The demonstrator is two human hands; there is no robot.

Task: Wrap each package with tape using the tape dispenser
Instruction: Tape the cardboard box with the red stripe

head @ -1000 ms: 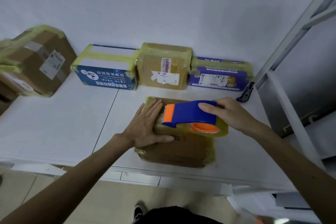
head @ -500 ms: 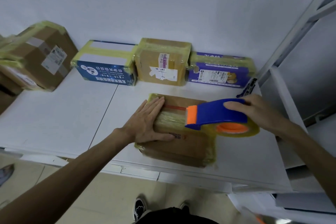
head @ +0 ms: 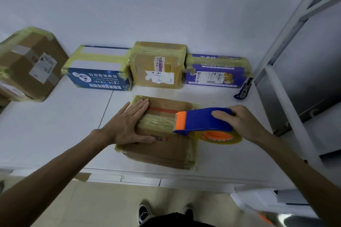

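A brown cardboard package lies on the white table near its front edge, with yellowish tape on its edges and a fresh strip across its top. My left hand presses flat on the package's left part, fingers straight. My right hand grips the blue and orange tape dispenser over the package's right edge. The dispenser's orange front end sits at the end of the tape strip. Its yellowish tape roll hangs just past the box.
Along the back wall stand a taped blue box, a taped brown box and a taped purple box. A bigger brown carton sits at the far left. A dark blue tool lies by the white metal rack.
My right hand has drawn the dispenser rightward across the package top, from its middle to its right edge, leaving a strip of tape. My left hand has stayed pressed on the box.
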